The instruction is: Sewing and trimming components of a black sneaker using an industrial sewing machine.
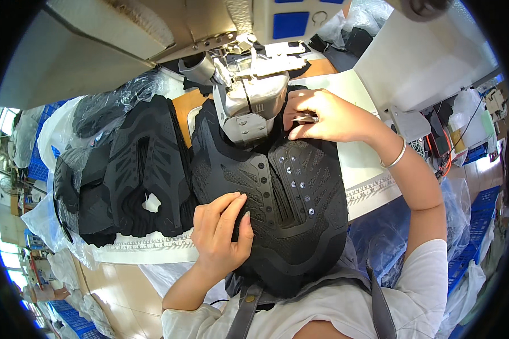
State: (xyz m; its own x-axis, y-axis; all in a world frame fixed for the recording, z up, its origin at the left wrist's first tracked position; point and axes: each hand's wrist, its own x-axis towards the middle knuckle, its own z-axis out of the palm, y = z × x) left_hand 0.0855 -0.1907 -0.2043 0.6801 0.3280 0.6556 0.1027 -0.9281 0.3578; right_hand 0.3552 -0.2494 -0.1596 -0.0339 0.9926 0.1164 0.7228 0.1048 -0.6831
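Observation:
A thick stack of black shoe uppers (316, 243), with rows of lace holes and a textured pattern, lies in front of me under the head of a sewing machine (251, 104). My left hand (223, 231) rests on the stack's left side, thumb and fingers apart and nothing between them. Beside the machine head, my right hand (325, 116) is curled at the far right edge of the uppers. A small shiny metal tool (306, 119) shows between its fingers; most of it is hidden, and its kind does not show. The needle area is also hidden behind the metal head.
Another stack of black shoe uppers (147, 164) lies left on the white table (147, 251), next to plastic-wrapped black pieces (119, 104). A ruler strip (373, 195) runs along the table's near edge. Blue crates (481, 226) with plastic bags stand at the right. The machine's arm overhangs the far side.

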